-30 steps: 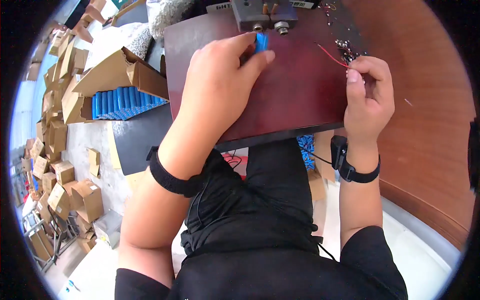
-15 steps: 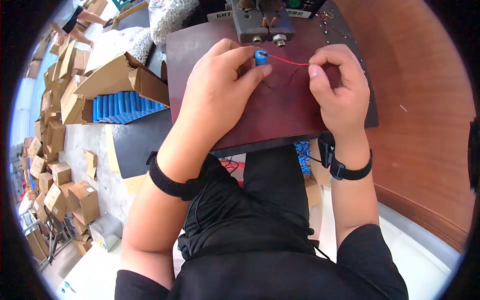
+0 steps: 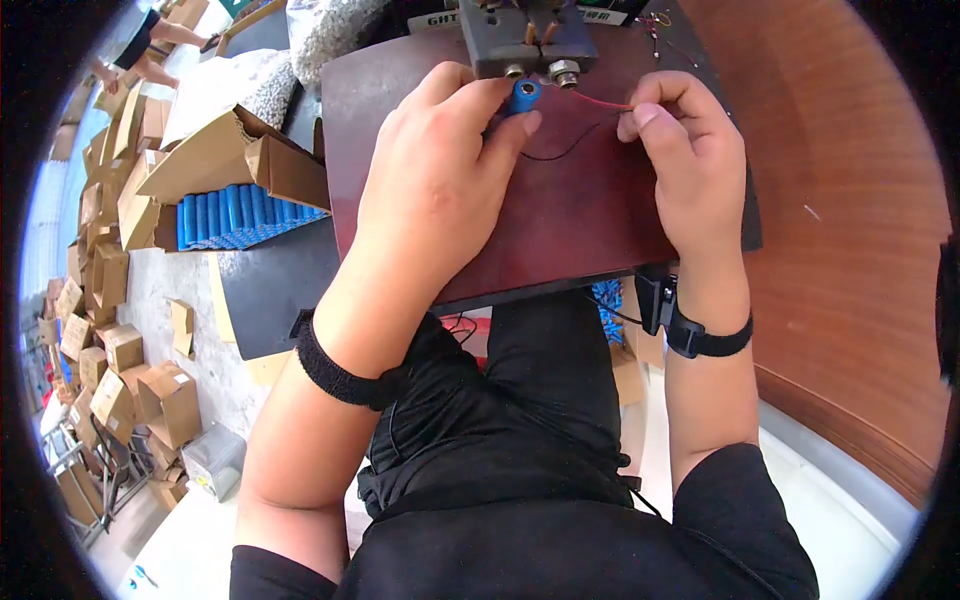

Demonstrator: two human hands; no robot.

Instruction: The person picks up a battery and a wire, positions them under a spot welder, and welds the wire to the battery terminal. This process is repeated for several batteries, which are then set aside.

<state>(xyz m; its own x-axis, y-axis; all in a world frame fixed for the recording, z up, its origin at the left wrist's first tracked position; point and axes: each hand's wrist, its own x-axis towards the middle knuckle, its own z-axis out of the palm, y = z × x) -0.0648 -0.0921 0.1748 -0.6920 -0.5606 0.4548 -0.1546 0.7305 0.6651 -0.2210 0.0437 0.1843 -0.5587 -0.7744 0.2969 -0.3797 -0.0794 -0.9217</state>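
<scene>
Between the thumb and fingers of my left hand point(image 3: 432, 170) is a blue cylindrical battery cell point(image 3: 524, 97), its end face tilted up. It sits just below a grey machine head point(image 3: 530, 45) with copper rods and bolts; whether they touch, I cannot tell. My right hand point(image 3: 692, 165), to the right, pinches a thin red wire point(image 3: 598, 102) between thumb and forefinger. The wire runs leftward to the bolts beside the cell, where its far end is hard to see. A thin black wire point(image 3: 560, 156) curves over the dark red tabletop point(image 3: 590, 225) between my hands.
An open cardboard box point(image 3: 205, 155) packed with blue cells point(image 3: 240, 215) stands at left. White bags point(image 3: 235, 90) lie behind it. A wooden panel point(image 3: 840, 250) rises at right, and loose wires point(image 3: 655, 35) lie at the far right corner. Many cartons point(image 3: 165, 400) and another person point(image 3: 140, 45) appear farther left.
My left hand has brought the cell upward to the machine head and tilted its end. My right hand has risen slightly with the red wire. The black wire now shows more of its length.
</scene>
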